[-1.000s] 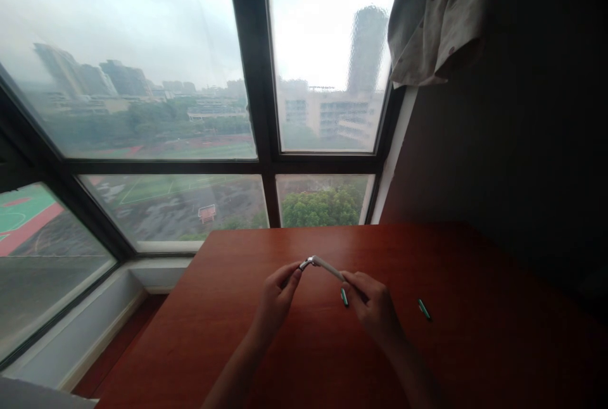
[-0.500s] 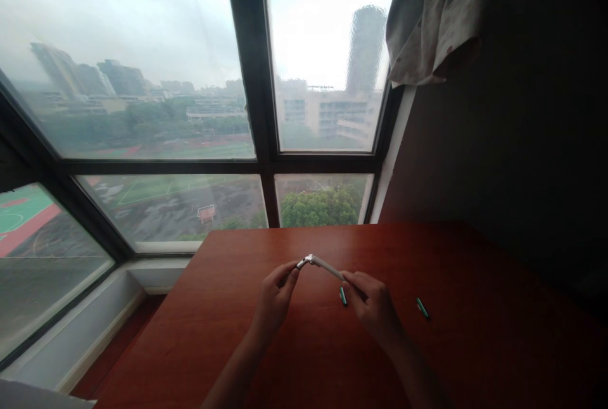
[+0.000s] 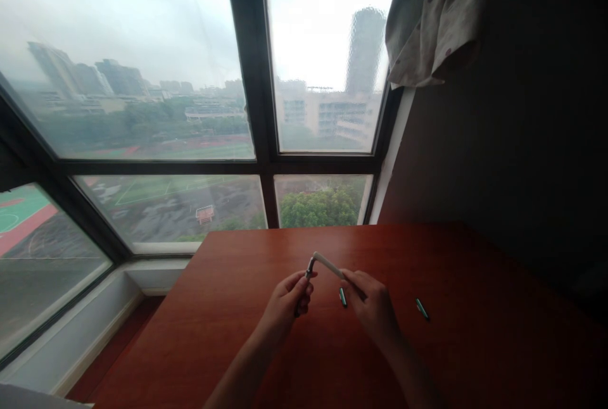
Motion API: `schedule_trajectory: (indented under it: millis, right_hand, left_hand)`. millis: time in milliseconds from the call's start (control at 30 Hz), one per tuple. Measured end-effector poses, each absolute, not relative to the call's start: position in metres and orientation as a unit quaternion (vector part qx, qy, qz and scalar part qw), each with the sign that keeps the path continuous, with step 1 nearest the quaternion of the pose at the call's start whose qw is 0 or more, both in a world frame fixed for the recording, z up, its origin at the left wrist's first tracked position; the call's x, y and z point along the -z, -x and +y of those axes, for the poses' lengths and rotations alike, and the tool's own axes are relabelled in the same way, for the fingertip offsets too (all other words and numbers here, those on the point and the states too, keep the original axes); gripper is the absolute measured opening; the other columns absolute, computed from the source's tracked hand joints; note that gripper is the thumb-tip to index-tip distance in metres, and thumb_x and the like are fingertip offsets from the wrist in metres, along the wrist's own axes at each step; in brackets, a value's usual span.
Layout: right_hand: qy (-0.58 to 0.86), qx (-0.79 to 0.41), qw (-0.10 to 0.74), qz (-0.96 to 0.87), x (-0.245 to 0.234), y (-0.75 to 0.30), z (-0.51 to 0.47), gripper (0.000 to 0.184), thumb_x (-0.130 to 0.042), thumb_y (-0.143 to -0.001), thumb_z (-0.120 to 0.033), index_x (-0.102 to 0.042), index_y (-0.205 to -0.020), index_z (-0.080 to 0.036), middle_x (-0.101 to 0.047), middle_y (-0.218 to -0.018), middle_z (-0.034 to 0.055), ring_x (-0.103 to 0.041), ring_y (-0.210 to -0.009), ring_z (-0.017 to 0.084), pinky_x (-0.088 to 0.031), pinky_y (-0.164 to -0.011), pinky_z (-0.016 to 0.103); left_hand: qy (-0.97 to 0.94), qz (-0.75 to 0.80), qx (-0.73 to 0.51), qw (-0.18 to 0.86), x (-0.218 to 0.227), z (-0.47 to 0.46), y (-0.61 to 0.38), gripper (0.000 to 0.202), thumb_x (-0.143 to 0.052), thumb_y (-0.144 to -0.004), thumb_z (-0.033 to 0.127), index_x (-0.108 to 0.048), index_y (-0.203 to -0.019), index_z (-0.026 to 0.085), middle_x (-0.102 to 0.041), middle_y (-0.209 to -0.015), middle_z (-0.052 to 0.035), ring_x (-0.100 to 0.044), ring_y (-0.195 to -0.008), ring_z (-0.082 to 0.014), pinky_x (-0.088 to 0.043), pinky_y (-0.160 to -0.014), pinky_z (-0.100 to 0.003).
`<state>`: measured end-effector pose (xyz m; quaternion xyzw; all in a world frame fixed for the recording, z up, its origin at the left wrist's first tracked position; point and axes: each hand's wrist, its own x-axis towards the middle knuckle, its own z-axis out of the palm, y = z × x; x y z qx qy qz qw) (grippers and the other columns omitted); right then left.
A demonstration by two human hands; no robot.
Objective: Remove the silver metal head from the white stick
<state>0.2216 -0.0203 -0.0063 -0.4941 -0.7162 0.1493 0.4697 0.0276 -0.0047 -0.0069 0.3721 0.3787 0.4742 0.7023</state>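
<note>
My left hand (image 3: 289, 298) is closed around a slim dark rod (image 3: 310, 266) with a shiny band, its lower end poking out below the fingers. Pinched in my right hand (image 3: 373, 301) is a thin pale stick (image 3: 329, 263). The tips of rod and stick meet at an angle above the table; whether they are joined or only touching I cannot tell. Just beside my right fingers lies a short dark-and-green piece (image 3: 342, 297), and a second dark-and-green piece (image 3: 422, 309) rests farther right. Both are too small to name.
The reddish-brown tabletop (image 3: 247, 257) reaches to a dark-framed window (image 3: 268, 162). A spotted cloth (image 3: 432, 23) hangs at the upper right by a dark wall (image 3: 498, 143). On the left runs a low white ledge (image 3: 95, 314).
My left hand has shifted slightly right and turned the dark rod steeper, so it now points more upright. The angle between rod and stick is sharper. My right hand has hardly moved.
</note>
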Motion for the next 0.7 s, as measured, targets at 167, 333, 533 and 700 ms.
schedule_trajectory:
  millis: [167,333,533,700]
  right_hand:
    - [0.495,-0.146,0.467,-0.718,0.0078,-0.2227,-0.0193,0.024,-0.047,-0.092,-0.026,-0.067,-0.103,-0.018,-0.067,-0.080,0.0066,-0.063,-0.074,0.020,-0.048,-0.069,0.029]
    - [0.496,-0.139,0.463,-0.721,0.0103,-0.2249,-0.0182,0.025,-0.047,-0.092,-0.027,-0.067,-0.103,-0.018,-0.068,-0.082,0.0070,-0.064,-0.074,0.020,-0.049,-0.068,0.028]
    - [0.503,-0.127,0.454,-0.724,0.0123,-0.2256,-0.0170,0.025,-0.046,-0.092,-0.025,-0.067,-0.102,-0.017,-0.068,-0.083,0.0080,-0.064,-0.076,0.021,-0.048,-0.069,0.029]
    - [0.500,-0.133,0.456,-0.724,0.0131,-0.2236,-0.0171,0.025,-0.046,-0.092,-0.026,-0.067,-0.103,-0.017,-0.067,-0.080,0.0071,-0.063,-0.072,0.020,-0.048,-0.067,0.028]
  left_hand:
    - [-0.320,0.348,-0.463,0.750,0.0051,-0.0075,-0.0292,0.035,-0.075,-0.070,0.035,-0.067,-0.095,0.012,-0.048,-0.067,0.0013,-0.033,-0.049,-0.0031,-0.019,-0.042,-0.015]
    - [-0.296,0.334,-0.455,0.771,0.0045,-0.0077,-0.0276,0.036,-0.076,-0.070,0.032,-0.066,-0.096,0.010,-0.046,-0.068,0.0014,-0.032,-0.049,-0.0022,-0.018,-0.041,-0.014]
    - [-0.296,0.339,-0.466,0.762,0.0052,-0.0062,-0.0246,0.035,-0.074,-0.072,0.032,-0.065,-0.098,0.010,-0.046,-0.068,0.0015,-0.032,-0.048,-0.0023,-0.019,-0.040,-0.013]
    - [-0.310,0.343,-0.451,0.764,0.0047,-0.0085,-0.0270,0.035,-0.073,-0.073,0.034,-0.065,-0.098,0.010,-0.046,-0.067,0.0015,-0.032,-0.048,-0.0023,-0.018,-0.040,-0.013]
